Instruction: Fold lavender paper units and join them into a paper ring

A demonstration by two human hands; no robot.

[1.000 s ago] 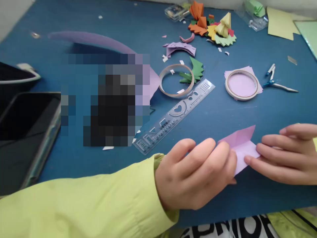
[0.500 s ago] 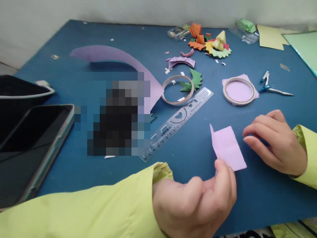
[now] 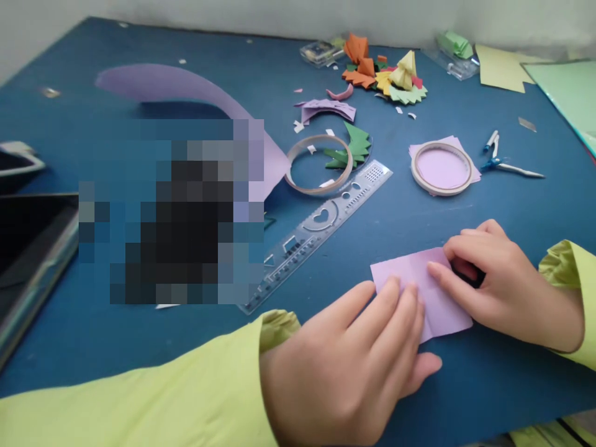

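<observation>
One sheet (image 3: 449, 307), purple, creased: is lying on the table (image 3: 321, 279) beneath both hands, which are probably keeping it flat and steady. One tape roll (image 3: 442, 190): is resting on a purple stack (image 3: 442, 166), perhaps weighing it down. Left hand (image 3: 344, 366): is lying open, fingers extending over the sheet's left part, thumb pointing clear of its near edge. Right hand (image 3: 503, 279): is half curling, thumb touching the sheet's top, fingertips meeting its far corner; whether it is pinching, one cannot tell.
</observation>
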